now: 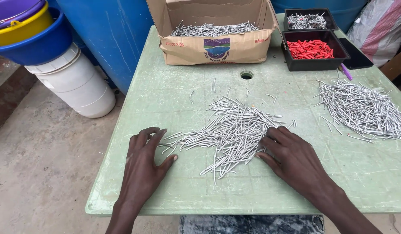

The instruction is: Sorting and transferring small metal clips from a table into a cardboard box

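I note both hands lying flat on the pale green table [174, 108], palms down and fingers spread, neither one gripping anything. The left hand [144, 162] sits at lower centre-left of the frame, its fingertips touching the left fringe of the central pile of grey metal nails [231, 130]. The right hand [291, 158] sits at lower centre-right, its fingers resting on the right edge of the same pile, so the heap lies between the two hands in the middle of the frame. A few stray nails lie scattered just above that pile. A second heap of nails [365, 110] occupies the right side of the frame, well apart from the right hand. At top centre stands an open cardboard box [215, 45] with more nails inside. To its right, in the upper right, I see two black trays: the nearer tray [315, 64] holds small red plastic pieces, and the farther tray [308, 13] holds grey nails. A round hole [247, 75] pierces the tabletop just below the box. Off the table, at upper left, a white bucket [77, 84] stands on the concrete floor with blue, yellow and purple basins [33, 41] stacked on top, beside a large blue drum [109, 34].
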